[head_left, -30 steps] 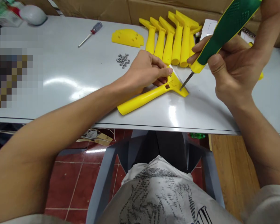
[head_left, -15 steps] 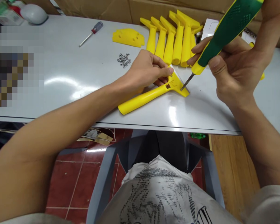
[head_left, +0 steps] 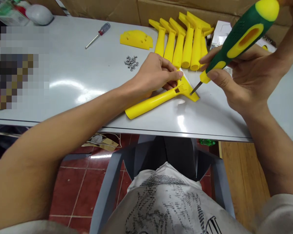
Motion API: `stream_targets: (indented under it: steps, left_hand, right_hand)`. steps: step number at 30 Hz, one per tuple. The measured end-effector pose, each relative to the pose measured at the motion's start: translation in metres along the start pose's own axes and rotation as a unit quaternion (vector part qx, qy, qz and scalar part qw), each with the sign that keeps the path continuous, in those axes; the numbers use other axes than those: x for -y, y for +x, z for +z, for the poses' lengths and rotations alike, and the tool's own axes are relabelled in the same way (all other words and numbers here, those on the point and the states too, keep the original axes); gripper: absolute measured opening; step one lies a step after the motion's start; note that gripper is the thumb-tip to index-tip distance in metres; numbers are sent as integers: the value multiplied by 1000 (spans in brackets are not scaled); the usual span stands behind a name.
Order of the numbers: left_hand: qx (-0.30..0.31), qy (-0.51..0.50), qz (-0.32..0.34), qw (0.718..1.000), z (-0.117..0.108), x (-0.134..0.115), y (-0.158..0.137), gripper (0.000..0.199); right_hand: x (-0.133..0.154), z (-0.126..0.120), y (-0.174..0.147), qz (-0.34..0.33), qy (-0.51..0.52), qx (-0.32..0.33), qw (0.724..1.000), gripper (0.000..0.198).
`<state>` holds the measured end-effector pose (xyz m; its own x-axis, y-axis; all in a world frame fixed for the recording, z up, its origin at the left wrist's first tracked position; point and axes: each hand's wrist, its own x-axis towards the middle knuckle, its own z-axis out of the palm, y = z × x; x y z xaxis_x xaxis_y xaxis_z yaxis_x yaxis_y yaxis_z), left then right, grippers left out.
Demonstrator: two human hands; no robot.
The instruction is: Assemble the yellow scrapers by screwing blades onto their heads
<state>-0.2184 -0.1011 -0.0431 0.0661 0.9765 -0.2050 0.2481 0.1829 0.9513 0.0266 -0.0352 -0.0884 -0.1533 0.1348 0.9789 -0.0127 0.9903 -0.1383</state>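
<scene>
My left hand [head_left: 158, 73] is closed on the head of a yellow scraper [head_left: 152, 103], pinching it near its upper corner. The scraper lies on the table with its handle toward the lower left, and a pale strip runs along its head's edge. In my right hand [head_left: 246, 78] is a green and yellow screwdriver [head_left: 239, 42], gripped by thumb and fingers near the lower end of its handle. Its tip touches the scraper head near the right corner, over a screw spot. The shaft leans up to the right.
A pile of small screws [head_left: 131, 62] lies left of my left hand. Behind are several yellow scraper handles [head_left: 178, 45] in a row, a flat yellow plate [head_left: 136, 39] and a smaller screwdriver [head_left: 97, 35]. Cardboard [head_left: 107, 13] borders the table's back.
The screwdriver's handle has turned, now showing its yellow inset and end cap, and my right fingers have shifted around it. My left hand and the scraper stay about the same.
</scene>
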Motion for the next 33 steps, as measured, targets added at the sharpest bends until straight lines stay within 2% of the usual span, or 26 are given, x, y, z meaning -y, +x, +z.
stream_targets:
  steps: [2, 3, 4, 5, 6, 7, 8, 9, 10, 11, 12, 13, 14, 15, 17, 19, 20, 21, 22, 23, 24, 26, 28, 33]
  left_hand:
    - [-3, 1, -2, 1000, 0, -1, -1, 37]
    - [-3, 2, -3, 1000, 0, 0, -1, 36]
    - [-3, 3, -3, 1000, 0, 0, -1, 35]
    - [-2, 3, -1, 1000, 0, 1, 0, 33]
    - [1, 1, 4, 1000, 0, 2, 0, 31]
    - [3, -1, 9, 1000, 0, 3, 1, 30]
    - [2, -4, 12, 1000, -1, 4, 2, 30]
    - [2, -6, 15, 1000, -1, 5, 3, 30]
    - [0, -5, 15, 1000, -1, 5, 3, 30]
    - [-1, -2, 13, 1000, -1, 6, 4, 30]
    - [-3, 2, 10, 1000, -1, 6, 4, 29]
    - [-4, 5, 8, 1000, -2, 6, 4, 29]
    - [-4, 7, 7, 1000, -2, 6, 4, 29]
    - [-3, 8, 7, 1000, -2, 6, 4, 29]
    - [2, 4, 6, 1000, -2, 6, 4, 29]
    - [9, 1, 7, 1000, -3, 7, 4, 29]
    - [12, 1, 11, 1000, -3, 7, 4, 29]
    - [12, 0, 15, 1000, -4, 8, 5, 30]
    - [12, 0, 17, 1000, -4, 8, 5, 31]
    - [13, 1, 18, 1000, -4, 8, 5, 31]
    - [13, 0, 17, 1000, -4, 8, 6, 30]
    - [11, -2, 15, 1000, -3, 7, 5, 28]
    - [8, -4, 13, 1000, -2, 5, 4, 29]
    - [1, 0, 3, 1000, -1, 1, 1, 37]
  right_hand:
    - [-10, 5, 0, -77, -10, -33, 996, 109]
    - [-4, 6, 2, -80, -23, -26, 996, 106]
    - [9, 5, 4, -40, -52, -5, 998, 97]
    - [25, 4, 4, 32, -90, 29, 995, 82]
    - [40, 2, 2, 95, -141, 23, 985, 69]
    - [53, 1, -2, 175, -188, 36, 966, 63]
    - [59, -1, -9, 218, -217, 28, 951, 64]
    - [56, -2, -18, 233, -232, 12, 944, 77]
    - [45, -3, -28, 205, -227, 1, 952, 98]
    - [28, -3, -38, 154, -220, -47, 962, 120]
    - [6, -3, -46, 128, -209, -95, 965, 132]
    - [-15, -3, -52, 119, -204, -129, 963, 140]
    - [-32, -4, -53, 122, -194, -126, 965, 145]
    - [-44, -4, -51, 130, -178, -91, 971, 145]
    - [-43, -6, -35, 109, -135, -44, 984, 119]
    - [-15, -9, -13, 60, -76, -37, 995, 72]
    - [5, -11, -2, 76, -49, -30, 995, 57]
    - [24, -13, 7, 104, -33, 27, 994, 50]
    - [43, -15, 14, 146, -20, 102, 984, 59]
    - [58, -17, 19, 183, -12, 124, 975, 61]
    - [69, -18, 22, 227, -13, 140, 964, 58]
    - [79, -20, 23, 289, -24, 127, 949, 55]
    - [78, -18, 21, 307, -28, 110, 945, 58]
    - [72, -10, 21, 293, 9, 115, 949, 51]
